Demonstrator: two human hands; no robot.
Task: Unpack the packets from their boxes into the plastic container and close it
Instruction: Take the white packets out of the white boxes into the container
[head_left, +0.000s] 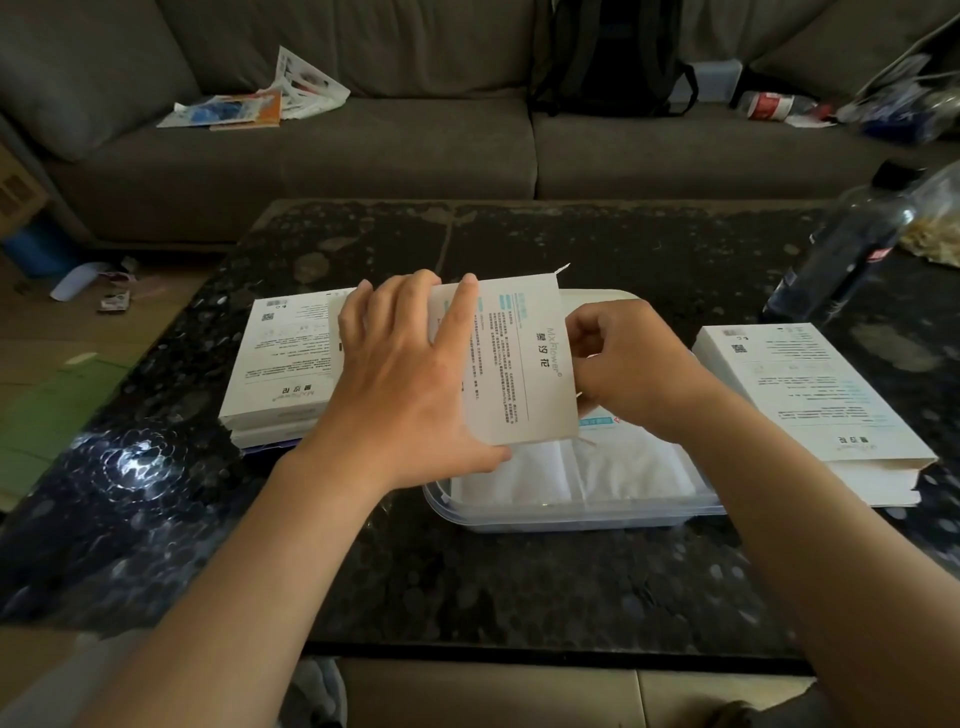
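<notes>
- My left hand grasps the flat white printed cardboard box at the centre of the frame. The fingers are spread over its top face and the thumb is tucked under the near edge.
- The box hangs just above the clear rectangular plastic container, which sits on the dark speckled stone counter at centre, slightly right.
- My right hand is curled in at the box's right end. What it pinches there is hidden by its own knuckles, so I cannot tell whether it has hold of anything.
- I judge the step in hand to be drawing the contents out of that end. I would keep the left grip firm but not crushing, and hold the open end low over the container so anything that slips lands inside.
- I would pull straight along the box's length. A sideways tug could snag the torn flap.
- Soft white packets already lie flat in the container. New ones should go level on top so that the lid can seat later.
- A stack of matching white boxes waits at left of centre. Another white box lies at right with its near end open.
- I would put the emptied box well away from the unopened stack.
</notes>
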